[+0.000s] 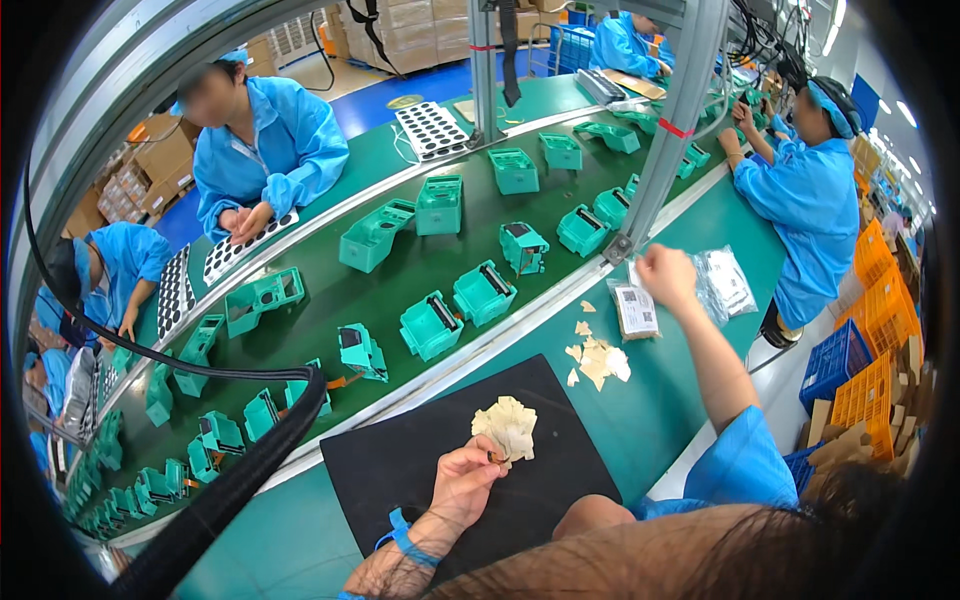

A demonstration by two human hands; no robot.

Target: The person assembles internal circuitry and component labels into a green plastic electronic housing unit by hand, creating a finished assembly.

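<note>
On a black mat [360,470] my left hand [466,482] is closed in a pinch, a small dark bit showing at the fingertips. Those fingertips meet the lower edge of a ragged cream-coloured sheet [506,428], perhaps backing paper. What exactly they grip is too small to name. A blue band [402,535] circles my left wrist. Farther right, my right hand [667,274] is closed like a fist above a labelled clear bag [636,312]; whatever it may hold is hidden. Torn cream scraps [600,362] lie on the green table near that bag.
A conveyor [400,275] carries several green plastic housings [431,326] beyond the metal rail. Another clear bag with white pieces [725,283] lies by my right forearm. A metal post [660,150] rises at the table edge. Co-workers in blue [262,140] sit around the line.
</note>
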